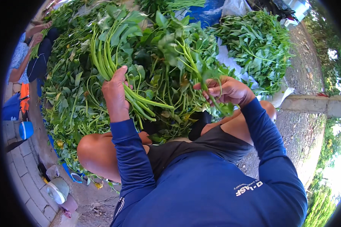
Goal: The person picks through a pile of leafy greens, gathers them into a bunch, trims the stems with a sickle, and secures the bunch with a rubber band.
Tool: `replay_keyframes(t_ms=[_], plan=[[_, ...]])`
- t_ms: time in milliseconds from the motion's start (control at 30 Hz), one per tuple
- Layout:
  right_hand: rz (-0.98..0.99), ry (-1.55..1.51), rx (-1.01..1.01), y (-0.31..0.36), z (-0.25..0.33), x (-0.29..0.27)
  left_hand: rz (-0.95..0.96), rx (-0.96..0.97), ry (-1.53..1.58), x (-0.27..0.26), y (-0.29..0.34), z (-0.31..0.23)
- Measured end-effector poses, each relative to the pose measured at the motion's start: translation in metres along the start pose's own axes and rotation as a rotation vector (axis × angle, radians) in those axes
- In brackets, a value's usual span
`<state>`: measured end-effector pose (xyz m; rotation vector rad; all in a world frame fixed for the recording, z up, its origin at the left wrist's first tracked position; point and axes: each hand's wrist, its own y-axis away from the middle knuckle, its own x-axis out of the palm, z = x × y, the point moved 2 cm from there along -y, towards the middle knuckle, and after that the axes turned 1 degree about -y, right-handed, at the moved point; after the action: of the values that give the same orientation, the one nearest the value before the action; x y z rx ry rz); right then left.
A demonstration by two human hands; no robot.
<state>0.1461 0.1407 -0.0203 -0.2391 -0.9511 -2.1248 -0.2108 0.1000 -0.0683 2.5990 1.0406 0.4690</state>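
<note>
My left hand (116, 92) is closed around a bunch of long green water spinach stems (102, 60). Its leaves fan out at the far end, and the cut stem ends stick out below my fingers toward the right. Over on the right, my right hand (228, 90) pinches a single leafy stalk (193, 64), its leafy tip pointing away from me and slightly blurred. A large heap of loose leafy greens (70, 98) spreads in front of my crossed legs, under and beyond both hands.
A second pile of greens (254, 49) lies on pale sheeting at the back right. At the far left another person (21, 60) holds some stems. A blue cup (26, 130) and a cap (58, 190) are at the left. A concrete post (314, 105) stands at right.
</note>
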Motion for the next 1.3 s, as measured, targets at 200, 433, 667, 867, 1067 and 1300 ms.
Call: replay_keyframes(t_ms=[200,433,667,867,1067,1300], plan=[[-0.352,0.105,0.002,0.053,0.006,-0.019,0.096,-0.014,0.004,0.009,0.006,0.003],[-0.491,0.091,-0.326,0.086,-0.006,-0.013,0.18,-0.05,-0.037,0.028,0.019,0.016],[-0.778,0.142,-0.459,0.049,-0.022,-0.005,0.246,-0.002,-0.093,0.047,0.029,0.031],[-1.277,0.808,-0.636,-0.002,-0.031,-0.022,0.254,0.008,-0.065,0.06,0.037,0.052],[-0.712,0.583,-0.439,-0.067,-0.064,-0.002,0.423,-0.135,0.216,0.081,0.036,0.113],[-0.466,0.078,-0.237,-0.112,-0.13,-0.004,0.465,-0.279,0.108,0.075,0.037,0.172]])
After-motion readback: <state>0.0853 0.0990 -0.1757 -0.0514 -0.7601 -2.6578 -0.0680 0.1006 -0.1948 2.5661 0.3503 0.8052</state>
